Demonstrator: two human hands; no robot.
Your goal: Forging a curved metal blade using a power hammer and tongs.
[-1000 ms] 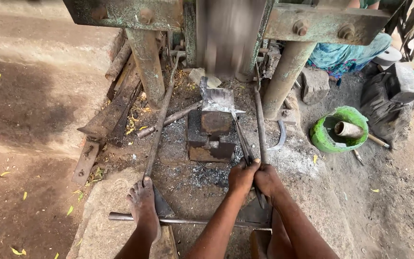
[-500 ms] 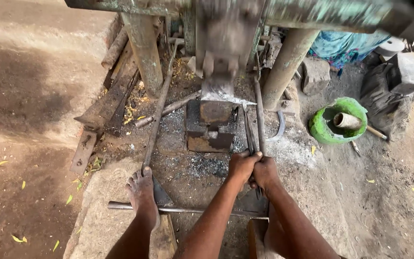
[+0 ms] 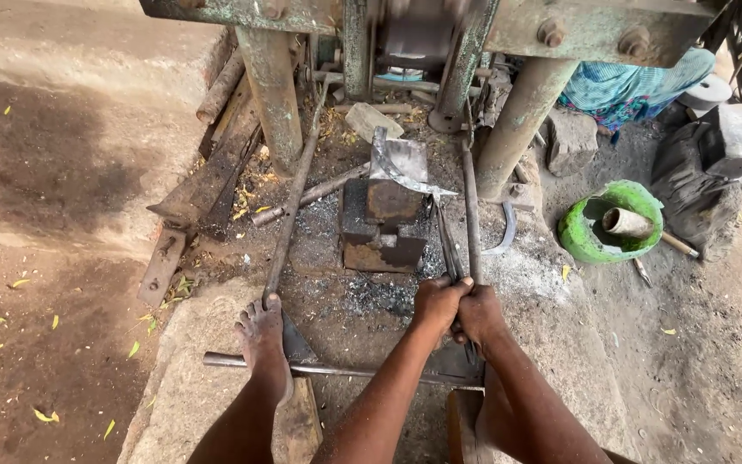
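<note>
Both hands are closed side by side around the handles of a pair of long tongs: the left hand grips the nearer-left part, the right hand is pressed against it, knuckles touching. The tongs run straight away from the hands, up to a flat, bent piece of grey sheet metal that lies on top of a dark, rusty anvil block. So the metal piece sits ahead of the hands, a tongs' length off, and slightly to their left. Whether the tong tips actually bite the metal's edge is hard to make out.

Directly above the block hangs the blurred ram of a green-painted power hammer frame, carried on thick round posts. Black scale and ash cover the ground around the block.

Left of the hands, a bare foot rests on a long iron lever rod that slants toward the frame; a thin steel bar lies crosswise beneath the forearms. To the right, well apart from the hands, stands a green basin with a short pipe-like piece in it, and beyond it a dark lump of iron.
</note>
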